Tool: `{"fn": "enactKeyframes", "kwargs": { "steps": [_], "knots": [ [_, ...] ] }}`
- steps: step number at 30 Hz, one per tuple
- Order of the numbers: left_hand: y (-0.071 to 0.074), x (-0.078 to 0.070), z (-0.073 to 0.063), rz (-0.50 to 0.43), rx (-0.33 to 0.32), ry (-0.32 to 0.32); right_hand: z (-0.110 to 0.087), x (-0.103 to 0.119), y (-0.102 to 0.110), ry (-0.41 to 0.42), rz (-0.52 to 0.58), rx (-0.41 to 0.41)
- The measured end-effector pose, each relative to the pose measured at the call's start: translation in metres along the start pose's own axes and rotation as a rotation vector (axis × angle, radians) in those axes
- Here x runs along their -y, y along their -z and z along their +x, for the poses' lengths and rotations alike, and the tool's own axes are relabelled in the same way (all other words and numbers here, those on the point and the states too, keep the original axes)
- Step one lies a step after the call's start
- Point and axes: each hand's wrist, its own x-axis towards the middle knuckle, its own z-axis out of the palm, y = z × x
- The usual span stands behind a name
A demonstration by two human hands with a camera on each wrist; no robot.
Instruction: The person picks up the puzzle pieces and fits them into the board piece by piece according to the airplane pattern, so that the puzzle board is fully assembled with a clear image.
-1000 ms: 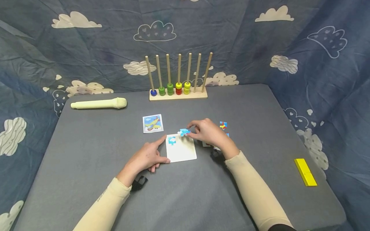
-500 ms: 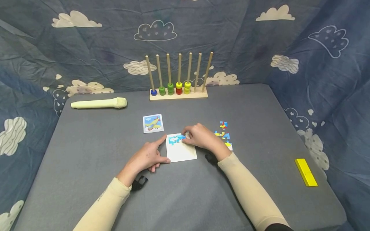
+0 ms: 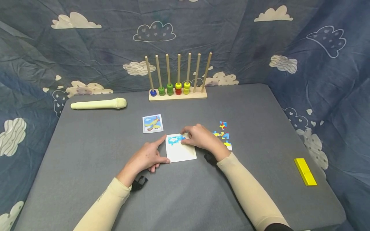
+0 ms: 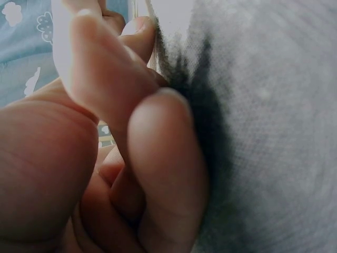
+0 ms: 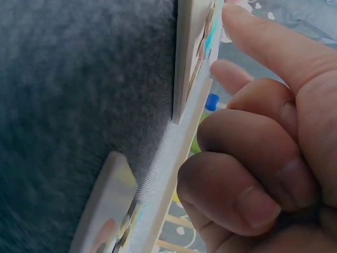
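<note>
A pale wooden puzzle tray (image 3: pixel 182 153) lies on the grey table, with blue sky-coloured puzzle pieces (image 3: pixel 173 140) along its far edge. My left hand (image 3: pixel 148 156) steadies the tray's left side, index finger at the far corner and thumb at the near one. In the left wrist view its other fingers (image 4: pixel 166 158) are curled. My right hand (image 3: pixel 200 137) pinches a puzzle piece (image 3: pixel 183 138) by the tray's far right corner, its fingers partly hiding it. From the right wrist view, the thumb is right at the blue pieces (image 5: pixel 213 32) and the remaining fingers are folded.
Several loose puzzle pieces (image 3: pixel 224 136) lie to the right. An airplane picture card (image 3: pixel 153 124) is beyond the tray. Farther back are a cream toy microphone (image 3: pixel 99 103) and a peg stand (image 3: pixel 178 96) with coloured beads. A yellow block (image 3: pixel 305 172) lies at the right edge.
My right hand has brought the blue puzzle piece down and toward me into the tray, beside the other blue piece. The left hand has stayed in place.
</note>
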Motion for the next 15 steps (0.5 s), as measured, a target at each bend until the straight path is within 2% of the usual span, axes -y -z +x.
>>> {"fn": "enactKeyframes", "kwargs": {
  "steps": [7, 15],
  "knots": [
    [-0.0003, 0.0002, 0.0016, 0.001, 0.009, 0.009, 0.0006, -0.0042, -0.0036, -0.001, 0.091, -0.011],
    [0.0, -0.0001, 0.0009, -0.001, 0.016, 0.003, 0.0021, -0.0048, -0.0073, -0.048, 0.114, 0.014]
  ]
}}
